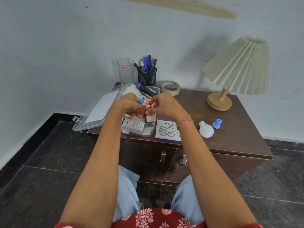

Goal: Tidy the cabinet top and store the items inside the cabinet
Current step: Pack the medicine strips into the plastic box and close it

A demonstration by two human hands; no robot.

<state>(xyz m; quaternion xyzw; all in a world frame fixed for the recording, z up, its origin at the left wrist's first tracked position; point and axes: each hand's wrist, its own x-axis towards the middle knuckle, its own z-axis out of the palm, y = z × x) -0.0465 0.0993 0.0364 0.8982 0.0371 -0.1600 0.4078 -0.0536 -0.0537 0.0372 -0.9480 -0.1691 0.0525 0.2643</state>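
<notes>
Over an open clear plastic box (157,89) on the brown cabinet top (230,129), both hands hold a small brown bottle (150,119). My left hand (130,105) grips the bottle's upper part from the left. My right hand (164,106) pinches its silver cap (149,106) with fingertips. The box holds medicine packs, orange strips and a dark tube. Its lid (97,111) lies open to the left, hanging over the cabinet's edge.
On the cabinet top stand a glass (125,71), a mesh pen holder (147,76), a tape roll (170,88) and a pleated lamp (236,71). A stamp pad box (166,130), a white bulb (206,130) and a blue holder (217,123) lie in front. Two cabinet doors (148,160) are shut.
</notes>
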